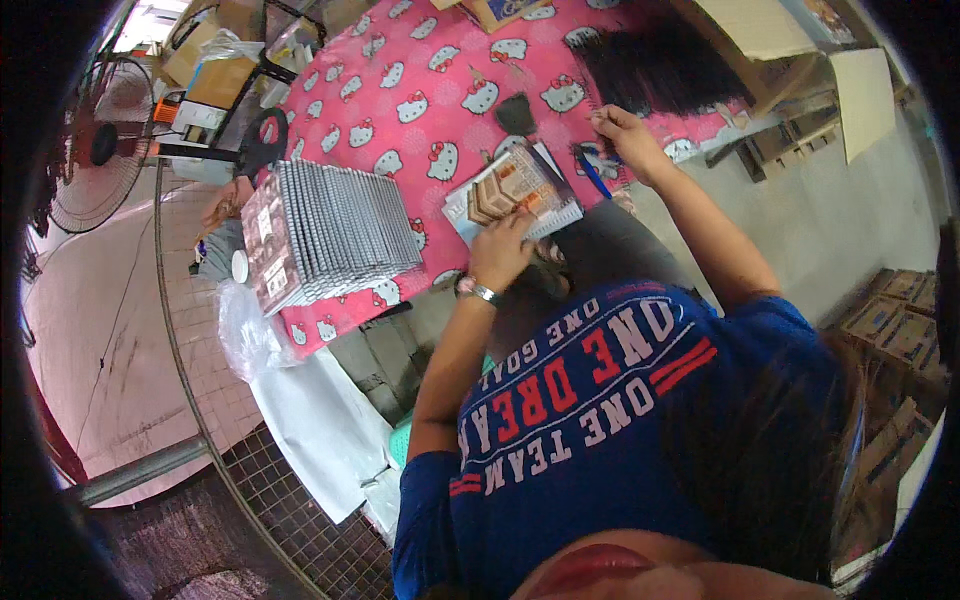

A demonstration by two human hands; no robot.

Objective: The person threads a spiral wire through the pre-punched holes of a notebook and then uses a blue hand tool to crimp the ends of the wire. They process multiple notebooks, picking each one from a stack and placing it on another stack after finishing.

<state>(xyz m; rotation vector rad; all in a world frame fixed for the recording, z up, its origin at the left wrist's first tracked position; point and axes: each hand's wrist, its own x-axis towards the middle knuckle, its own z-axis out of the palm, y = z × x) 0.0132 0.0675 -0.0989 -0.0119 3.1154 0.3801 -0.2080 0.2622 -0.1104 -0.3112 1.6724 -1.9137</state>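
Note:
My left hand (503, 252) rests on a booklet (510, 190) with a brown and tan picture of a building on its cover, fingers stretched over the lower part. The booklet lies at the table's near edge, with another dark-edged sheet or cover showing beneath it. My right hand (628, 143) is raised to the right of the booklet, fingertips pinched together; whatever they hold is too small to make out. Just below that hand lies a tool with a blue handle (594, 176). Beyond it, thin black strands (660, 70) are spread in a thick bundle.
A tall stack of spiral-bound booklets (345, 230) stands on the pink patterned tablecloth (415, 105) at left. A dark grey piece (516, 115) lies behind the booklet. A standing fan (103, 145) is far left; cardboard boxes (890, 320) sit at right. Clear plastic (250, 330) hangs by the table corner.

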